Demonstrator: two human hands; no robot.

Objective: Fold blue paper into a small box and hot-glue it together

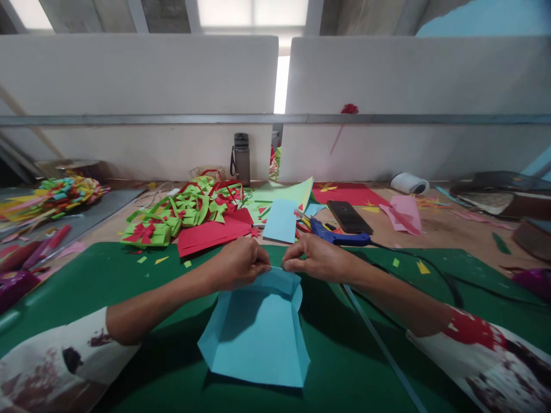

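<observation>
A light blue paper sheet [258, 332] with folded-up side edges lies on the green mat [129, 281] in front of me. My left hand [239, 263] pinches its far edge from the left. My right hand [314, 258] pinches the same far edge from the right, fingertips almost meeting those of the left. A thin blue paper strip [383, 347] runs diagonally across the mat under my right forearm.
Beyond the hands lie red paper sheets [215, 232], green and red paper baskets [148, 232], a small blue sheet [280, 221], a blue glue gun [338, 235] with its cable, a black phone [348, 217], pink paper [404, 212], a tape roll [408, 183] and a grey bottle [241, 158] against the white partition.
</observation>
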